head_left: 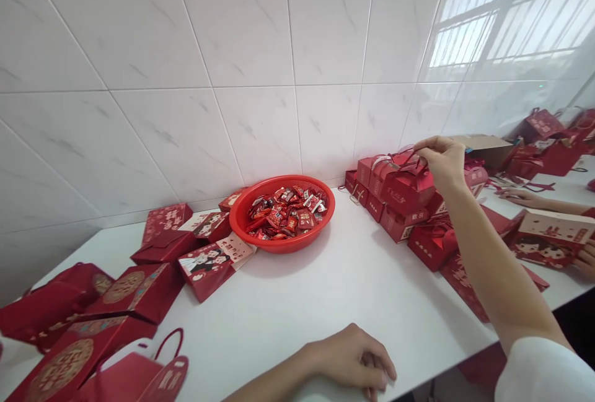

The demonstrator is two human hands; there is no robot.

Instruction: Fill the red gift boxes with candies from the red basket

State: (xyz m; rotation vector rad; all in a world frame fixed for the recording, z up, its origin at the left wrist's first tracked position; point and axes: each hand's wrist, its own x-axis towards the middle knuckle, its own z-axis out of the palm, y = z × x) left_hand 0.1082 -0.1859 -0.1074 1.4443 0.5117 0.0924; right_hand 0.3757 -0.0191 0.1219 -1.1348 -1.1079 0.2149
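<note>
Head view: the right hand [439, 154] reaches over the right-hand pile, thumb and fingers pinched together on a cord [407, 155] at the top of a red box [402, 191]. The box lies below and to the left of this hand, on top of the stacked boxes [398, 223]. Its long axis appears to run obliquely, from rear left to front right, roughly as the pile itself does; the hand and the cord partly cover its upper side. The right hand is by far the nearer; the left hand [356, 358] lies well apart from the box, at the front of the worktop [320, 293], palm down and half open, with fingers loosely bent and nothing showing in it.

Around the box, other packages crowd close. Boxes stand beneath it, and more boxes [430, 244] lie in front, under the line of the right forearm. Behind the wrist is an open carton [483, 142]; farther right, another person's hand [586, 259] touches a printed box [548, 238]. The tiled wall [251, 129] bounds the pile at the rear. Toward the left, bare worktop separates the pile from a red basket [281, 244] of wrapped sweets [279, 215], beside which a second group of boxes [134, 290] spreads to the left edge.
</note>
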